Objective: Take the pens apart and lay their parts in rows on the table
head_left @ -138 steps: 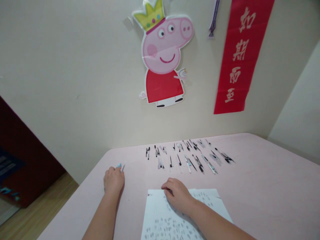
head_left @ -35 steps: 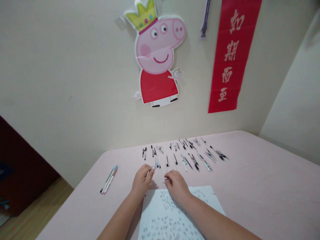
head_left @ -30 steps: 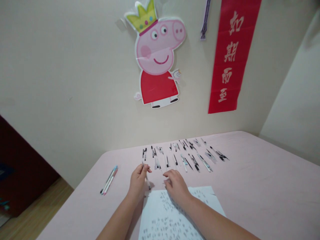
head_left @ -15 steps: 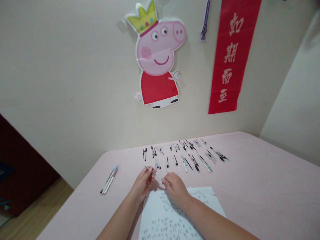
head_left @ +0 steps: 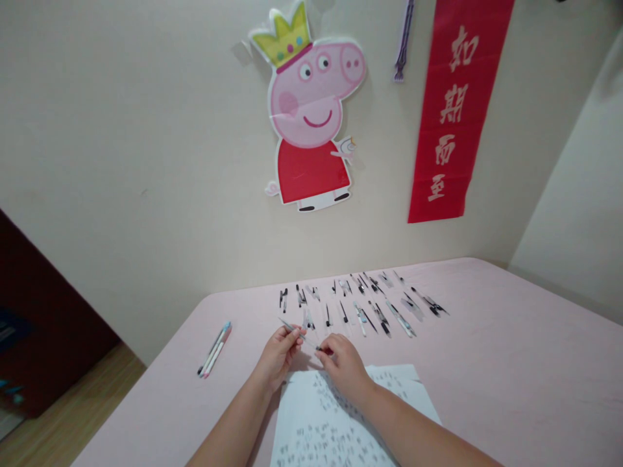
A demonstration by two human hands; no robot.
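Both my hands meet above the pink table, just past the top edge of a written sheet of paper. My left hand pinches a thin clear pen part that slants up to the left. My right hand is closed on the same part's near end, fingers curled. A row of several disassembled pen pieces lies behind the hands, black tips and clear barrels side by side.
Two assembled pens, one blue-capped and one pink, lie at the left of the table. The wall behind carries a cartoon pig cutout and a red banner. A dark cabinet stands left of the table.
My left hand left the two pens at the table's left, took a thin pen part from the row and brought it to my right hand. Both hands now grip it.
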